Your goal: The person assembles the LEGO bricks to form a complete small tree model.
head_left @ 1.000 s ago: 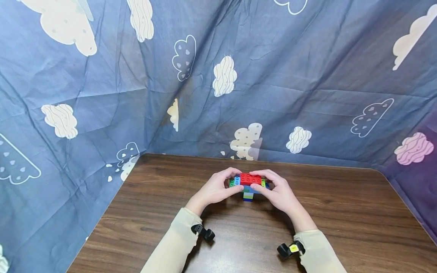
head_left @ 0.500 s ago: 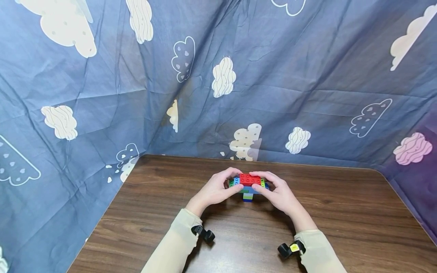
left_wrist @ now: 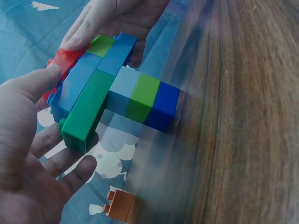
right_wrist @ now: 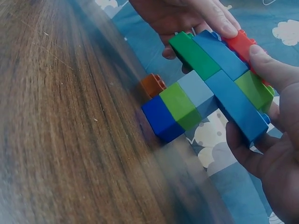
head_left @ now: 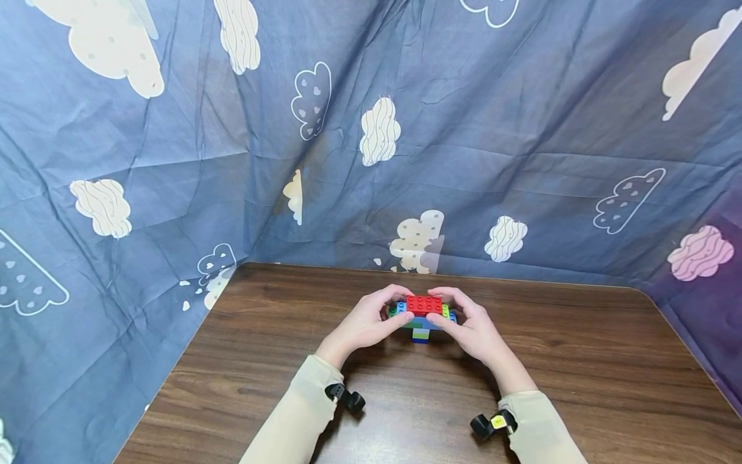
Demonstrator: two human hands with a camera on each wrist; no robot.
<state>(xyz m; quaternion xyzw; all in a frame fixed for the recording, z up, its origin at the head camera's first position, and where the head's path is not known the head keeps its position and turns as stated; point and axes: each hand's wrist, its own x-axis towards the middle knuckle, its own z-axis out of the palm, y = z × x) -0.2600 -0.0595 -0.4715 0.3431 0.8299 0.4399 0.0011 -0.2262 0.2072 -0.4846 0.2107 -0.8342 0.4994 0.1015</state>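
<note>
On the table stands a model of toy building bricks, with a long red brick (head_left: 424, 305) on top. Beneath it lie blue bricks (right_wrist: 233, 100), a green brick (left_wrist: 88, 109) and a lime brick (right_wrist: 254, 89). A narrow stem of light blue, lime (left_wrist: 143, 97) and dark blue bricks supports this wide layer. My left hand (head_left: 369, 317) pinches the red brick's left end, thumb on the near side and index finger at the far side. At the right end my right hand (head_left: 474, 327) pinches it likewise. Its other fingers curve around the model's side.
An orange-brown brick (left_wrist: 120, 205) stands on the table beyond the stem, visible only in the wrist views. The wooden table (head_left: 278, 386) ends at a blue cloud-print cloth (head_left: 348, 193) hanging behind and to the left. Both wrists carry black cameras.
My right index finger has drawn back slightly from the red brick's top toward its far edge. The model and my left hand stay nearly still.
</note>
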